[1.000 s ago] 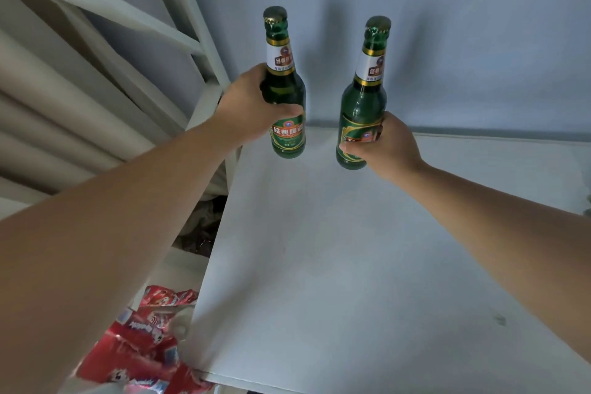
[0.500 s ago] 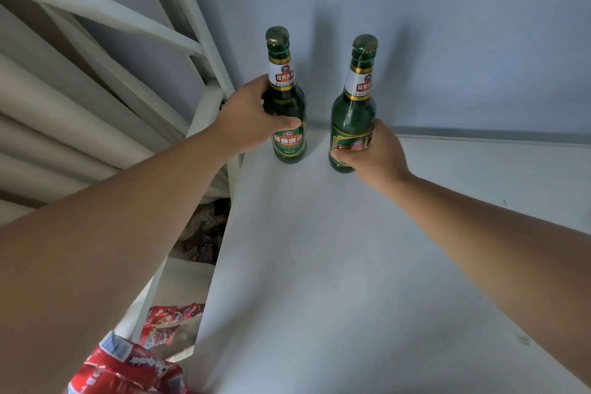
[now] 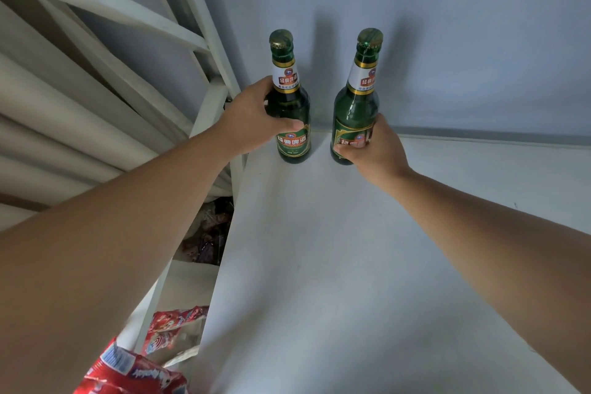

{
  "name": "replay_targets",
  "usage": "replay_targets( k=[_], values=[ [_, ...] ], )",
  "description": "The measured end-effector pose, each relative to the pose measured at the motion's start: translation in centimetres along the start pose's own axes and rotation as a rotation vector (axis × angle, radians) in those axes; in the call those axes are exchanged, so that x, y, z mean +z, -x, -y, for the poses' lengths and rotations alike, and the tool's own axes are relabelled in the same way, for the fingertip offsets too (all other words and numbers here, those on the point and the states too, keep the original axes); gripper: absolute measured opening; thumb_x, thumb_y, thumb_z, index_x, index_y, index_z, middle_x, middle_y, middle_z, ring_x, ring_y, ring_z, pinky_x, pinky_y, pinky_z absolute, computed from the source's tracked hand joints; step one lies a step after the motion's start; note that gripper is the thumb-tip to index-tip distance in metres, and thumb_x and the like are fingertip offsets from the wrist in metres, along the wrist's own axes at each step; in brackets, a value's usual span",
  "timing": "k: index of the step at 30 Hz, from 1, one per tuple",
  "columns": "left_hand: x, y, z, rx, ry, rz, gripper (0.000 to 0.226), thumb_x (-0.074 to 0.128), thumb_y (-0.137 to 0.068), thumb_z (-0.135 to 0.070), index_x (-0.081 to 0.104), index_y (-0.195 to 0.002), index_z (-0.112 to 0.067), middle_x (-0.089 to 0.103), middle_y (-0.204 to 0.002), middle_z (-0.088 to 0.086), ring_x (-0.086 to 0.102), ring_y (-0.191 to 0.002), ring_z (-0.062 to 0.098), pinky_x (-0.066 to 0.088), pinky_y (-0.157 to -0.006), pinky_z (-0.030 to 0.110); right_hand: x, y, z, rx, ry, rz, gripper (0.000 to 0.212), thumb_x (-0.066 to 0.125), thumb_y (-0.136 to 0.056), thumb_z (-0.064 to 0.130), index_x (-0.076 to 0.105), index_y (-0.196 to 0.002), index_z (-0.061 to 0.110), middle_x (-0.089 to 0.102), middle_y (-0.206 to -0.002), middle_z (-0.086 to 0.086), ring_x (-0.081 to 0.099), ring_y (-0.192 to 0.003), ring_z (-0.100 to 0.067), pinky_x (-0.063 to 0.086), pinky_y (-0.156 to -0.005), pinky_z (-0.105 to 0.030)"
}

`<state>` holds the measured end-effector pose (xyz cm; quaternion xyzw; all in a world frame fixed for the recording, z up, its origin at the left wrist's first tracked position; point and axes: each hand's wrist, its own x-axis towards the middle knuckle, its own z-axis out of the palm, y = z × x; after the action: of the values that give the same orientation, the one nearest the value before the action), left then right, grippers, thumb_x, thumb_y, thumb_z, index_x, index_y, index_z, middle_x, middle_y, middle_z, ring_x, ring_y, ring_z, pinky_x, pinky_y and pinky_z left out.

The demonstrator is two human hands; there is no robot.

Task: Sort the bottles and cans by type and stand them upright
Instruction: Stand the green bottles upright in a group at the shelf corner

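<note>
Two green glass beer bottles with gold caps and red-and-white labels stand upright at the far left corner of the white table (image 3: 319, 265), close to the wall. My left hand (image 3: 252, 120) is wrapped around the body of the left bottle (image 3: 292, 125). The right bottle (image 3: 356, 105) is gripped low on its label by my right hand (image 3: 377, 150). Both bottle bases rest on the table top, a small gap apart.
A white metal frame (image 3: 211, 41) and pale rolled tubes (image 3: 64, 112) rise left of the table. Red snack packets (image 3: 134, 371) lie below the table's left edge, with dark clutter (image 3: 208, 240) in the gap. A grey wall (image 3: 447, 41) backs the table.
Both hands have lowered the bottles from the air down onto the table by the wall, and the two bottles now stand upright on its surface.
</note>
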<state>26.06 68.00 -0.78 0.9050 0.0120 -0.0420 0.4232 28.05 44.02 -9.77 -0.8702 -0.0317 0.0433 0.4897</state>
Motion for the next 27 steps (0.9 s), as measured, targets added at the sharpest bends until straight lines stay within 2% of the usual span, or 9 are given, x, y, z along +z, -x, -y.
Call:
replay_targets(
  k=[4, 8, 16, 21, 27],
  values=[
    [-0.3, -0.4, 0.8, 0.002, 0.026, 0.034, 0.064, 0.084, -0.081, -0.027, 0.054, -0.137, -0.03, 0.065, -0.132, -0.012, 0.06, -0.123, 0.013, 0.048, -0.11, 0.043, 0.1, -0.1, -0.1, 0.011, 0.016, 0.005, 0.067, 0.087, -0.073, 0.032, 0.053, -0.128, 0.018, 0.068, -0.115, 0.004, 0.064, -0.1, -0.015, 0.047, -0.081, -0.027],
    [-0.6, -0.9, 0.5, 0.003, 0.03, 0.057, 0.066, 0.083, -0.083, -0.022, 0.05, -0.14, -0.03, 0.063, -0.131, -0.012, 0.059, -0.123, 0.013, 0.047, -0.108, 0.038, 0.1, -0.3, 0.2, 0.019, 0.023, 0.011, 0.069, 0.087, -0.071, 0.035, 0.053, -0.129, 0.021, 0.069, -0.115, 0.005, 0.066, -0.102, -0.016, 0.053, -0.087, -0.032],
    [-0.6, -0.9, 0.8, -0.044, 0.057, 0.062, 0.071, 0.083, -0.084, -0.024, 0.045, -0.143, -0.034, 0.06, -0.134, -0.014, 0.057, -0.124, 0.013, 0.046, -0.107, 0.038, 0.0, 0.1, 1.3, 0.07, 0.088, 0.004, 0.066, 0.087, -0.072, 0.036, 0.055, -0.127, 0.018, 0.07, -0.114, 0.002, 0.065, -0.1, -0.019, 0.051, -0.085, -0.032],
    [-0.7, -0.4, 0.6, -0.066, 0.016, 0.047, 0.074, 0.082, -0.085, -0.027, 0.042, -0.147, -0.029, 0.057, -0.143, -0.005, 0.055, -0.13, 0.022, 0.045, -0.11, 0.045, -0.3, 0.3, 2.3, 0.101, 0.141, 0.049, 0.066, 0.086, -0.07, 0.04, 0.056, -0.125, 0.019, 0.071, -0.111, 0.004, 0.067, -0.1, -0.02, 0.054, -0.087, -0.036],
    [-0.1, 0.2, 0.3, -0.148, -0.068, -0.029, 0.074, 0.079, -0.087, -0.035, 0.039, -0.148, -0.022, 0.055, -0.146, 0.0, 0.056, -0.13, 0.025, 0.046, -0.101, 0.038, -1.0, 1.4, 2.9, 0.129, 0.207, 0.124, 0.068, 0.08, -0.066, 0.054, 0.058, -0.123, 0.023, 0.071, -0.108, 0.008, 0.067, -0.098, -0.018, 0.055, -0.086, -0.035]
  ],
)
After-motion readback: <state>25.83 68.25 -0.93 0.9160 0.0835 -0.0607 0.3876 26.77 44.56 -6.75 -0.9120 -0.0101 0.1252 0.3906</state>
